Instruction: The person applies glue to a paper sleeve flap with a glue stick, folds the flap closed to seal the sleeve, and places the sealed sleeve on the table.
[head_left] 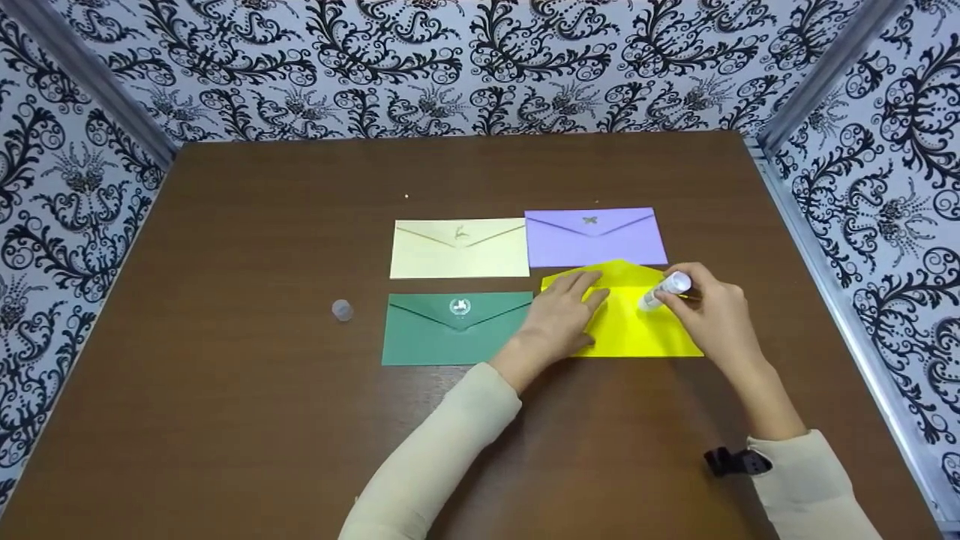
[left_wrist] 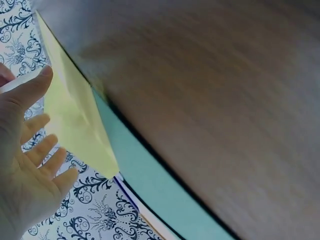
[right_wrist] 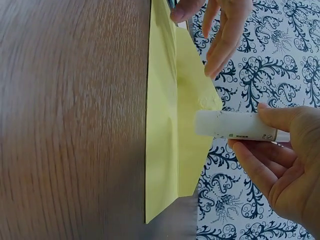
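A yellow envelope (head_left: 637, 330) lies on the brown table with its flap (right_wrist: 195, 145) unfolded away from the person. On its left part rests my left hand (head_left: 559, 319), fingers spread and fairly straight. My right hand (head_left: 716, 315) pinches a white glue stick (right_wrist: 235, 125) between thumb and fingers, its uncapped end directed at the flap. Near the flap's tip, a lumpy smear of glue (right_wrist: 206, 102) shows in the right wrist view. Whether the stick touches the paper I cannot tell. In the left wrist view, the left palm (left_wrist: 25, 185) appears beside the yellow paper.
A green envelope (head_left: 450, 345) lies left of the yellow one, partly under the left forearm. Behind are a cream envelope (head_left: 457, 259) and a purple envelope (head_left: 630, 244), both with closed flaps. A small translucent cap (head_left: 342, 310) sits farther left. Patterned panels (head_left: 450, 67) border the table.
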